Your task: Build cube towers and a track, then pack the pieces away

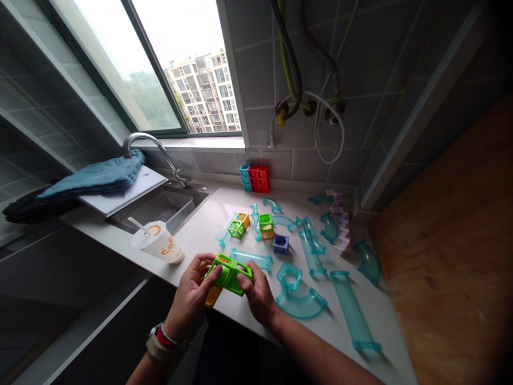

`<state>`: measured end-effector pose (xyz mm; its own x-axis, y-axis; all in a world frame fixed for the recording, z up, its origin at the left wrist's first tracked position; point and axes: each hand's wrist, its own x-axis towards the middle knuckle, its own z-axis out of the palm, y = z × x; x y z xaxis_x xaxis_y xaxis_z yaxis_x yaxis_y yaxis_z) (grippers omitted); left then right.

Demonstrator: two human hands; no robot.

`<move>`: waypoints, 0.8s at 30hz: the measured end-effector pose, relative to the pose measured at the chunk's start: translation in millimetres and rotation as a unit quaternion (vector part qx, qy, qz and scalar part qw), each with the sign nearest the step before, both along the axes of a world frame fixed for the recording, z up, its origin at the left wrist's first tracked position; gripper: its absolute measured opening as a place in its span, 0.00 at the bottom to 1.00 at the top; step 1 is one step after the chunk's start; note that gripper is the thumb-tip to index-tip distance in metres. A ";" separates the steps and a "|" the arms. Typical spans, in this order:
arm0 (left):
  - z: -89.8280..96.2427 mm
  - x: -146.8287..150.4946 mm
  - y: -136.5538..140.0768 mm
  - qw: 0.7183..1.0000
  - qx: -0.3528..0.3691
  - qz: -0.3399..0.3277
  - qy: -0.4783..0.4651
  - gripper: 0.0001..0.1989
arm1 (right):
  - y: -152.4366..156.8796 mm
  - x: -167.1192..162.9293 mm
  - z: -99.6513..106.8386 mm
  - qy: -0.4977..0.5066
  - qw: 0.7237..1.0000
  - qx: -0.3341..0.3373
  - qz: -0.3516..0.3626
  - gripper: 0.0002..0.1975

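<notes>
On my feed a white countertop (pixel 206 211) runs below a tiled wall (pixel 258 75), lit by a window (pixel 184 37) that looks out on an apartment block. On the left I see a sink (pixel 196 195) with a curved faucet (pixel 161 147); a wooden panel (pixel 436 240) closes off the right.

My left hand (pixel 192 286) and right hand (pixel 258 291) are both clamped on one green-and-orange block piece (pixel 230 277), held up over the counter's front edge. It is glossy plastic, with bright green window-like frames on top and orange showing below beside the left fingers. My fingers cover much of it, so I can't quite tell how its parts join.

Just past the hands lies a straight turquoise tube (pixel 254 259), with a purple cube (pixel 280 244) further in. A curved turquoise channel (pixel 302 305) sits near my right wrist, and a long turquoise channel (pixel 355 310) follows the right edge. A drink cup (pixel 160 243) stands left of my left hand, with white surface between it and the tube.
</notes>
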<state>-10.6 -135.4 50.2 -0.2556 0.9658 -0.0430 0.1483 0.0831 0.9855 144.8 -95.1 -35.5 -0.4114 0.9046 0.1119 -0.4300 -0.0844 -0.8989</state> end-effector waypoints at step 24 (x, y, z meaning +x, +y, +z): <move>1.1 8.8 -5.6 0.999 -0.027 -0.025 0.010 0.24 | 3.8 -1.2 -4.2 0.017 1.000 -0.016 -0.010 0.20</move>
